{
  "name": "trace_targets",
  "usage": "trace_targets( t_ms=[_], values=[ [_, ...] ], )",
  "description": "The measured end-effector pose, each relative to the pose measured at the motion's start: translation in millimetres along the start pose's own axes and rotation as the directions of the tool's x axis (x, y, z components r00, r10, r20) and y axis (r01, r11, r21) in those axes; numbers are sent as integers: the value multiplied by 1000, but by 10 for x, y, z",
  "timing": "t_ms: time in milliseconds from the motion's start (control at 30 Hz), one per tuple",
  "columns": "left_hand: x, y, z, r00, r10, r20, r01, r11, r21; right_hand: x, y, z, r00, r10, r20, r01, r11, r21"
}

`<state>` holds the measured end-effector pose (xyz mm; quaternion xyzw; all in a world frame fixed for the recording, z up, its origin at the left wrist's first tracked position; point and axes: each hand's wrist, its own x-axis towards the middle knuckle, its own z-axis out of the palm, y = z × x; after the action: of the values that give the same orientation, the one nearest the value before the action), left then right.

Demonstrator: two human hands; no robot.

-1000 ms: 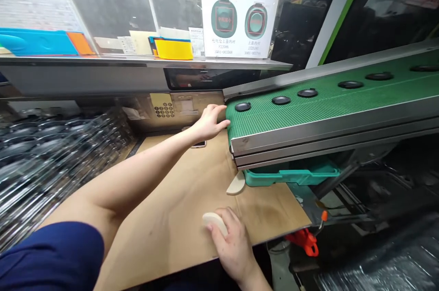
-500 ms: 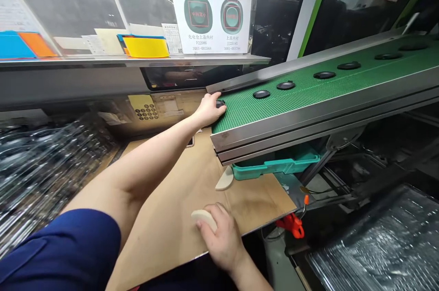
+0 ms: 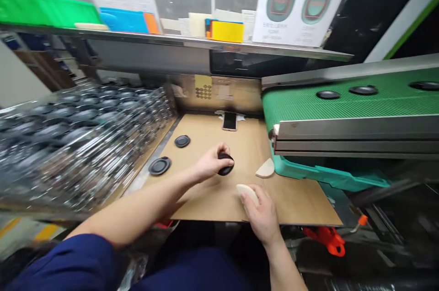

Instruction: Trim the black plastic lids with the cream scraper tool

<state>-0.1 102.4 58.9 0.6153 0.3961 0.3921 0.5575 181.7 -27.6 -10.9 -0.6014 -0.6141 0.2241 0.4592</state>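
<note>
Above the middle of the cardboard sheet (image 3: 206,199), my left hand (image 3: 214,161) grips a round black part (image 3: 225,164) by its edge. My right hand (image 3: 262,211) is nearer the front edge, its fingers closed on a cream-coloured pad (image 3: 247,193). A second cream piece (image 3: 266,168), roughly a half disc, lies on the cardboard beyond my right hand. Two more black parts rest on the left of the sheet, one farther back (image 3: 182,140) and one nearer (image 3: 160,165).
Stacked clear trays (image 3: 85,145) of dark parts stand at left. The green conveyor (image 3: 302,108) at right carries several black parts, with a teal bin (image 3: 329,176) under it. A phone (image 3: 229,121) lies at the back. An orange-red clamp (image 3: 325,238) hangs at the front right.
My left hand has come back from the conveyor's end to above the cardboard, bringing the black part. My right hand still holds the cream pad. The view has swung left.
</note>
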Motion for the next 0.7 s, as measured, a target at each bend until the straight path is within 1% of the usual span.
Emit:
trace_targets(
  t_ms=[67,133,233,300,433,567,700],
  values=[
    [-221,-123,54,999,-40,-12,38,986,-161,4,31,-2,1000,12,-3,-12,1000,-23],
    [-404,-230,115,996,-85,-14,77,947,-312,14,66,-1,999,31,-14,-32,998,-49],
    [-609,-370,165,991,-133,10,121,869,-480,31,101,0,997,65,-37,-68,994,-86],
    [-698,-450,152,988,-150,35,144,814,-562,36,107,-2,995,87,-49,-92,991,-102],
    [-759,-560,60,985,-150,81,163,693,-702,30,105,-2,986,140,-92,-153,976,-157],
    [-744,-595,-5,986,-150,79,151,573,-805,16,129,2,978,163,-129,-187,961,-204],
    [-779,-579,-2,985,-148,91,155,515,-843,-8,169,0,980,160,-118,-180,967,-183]
  ],
)
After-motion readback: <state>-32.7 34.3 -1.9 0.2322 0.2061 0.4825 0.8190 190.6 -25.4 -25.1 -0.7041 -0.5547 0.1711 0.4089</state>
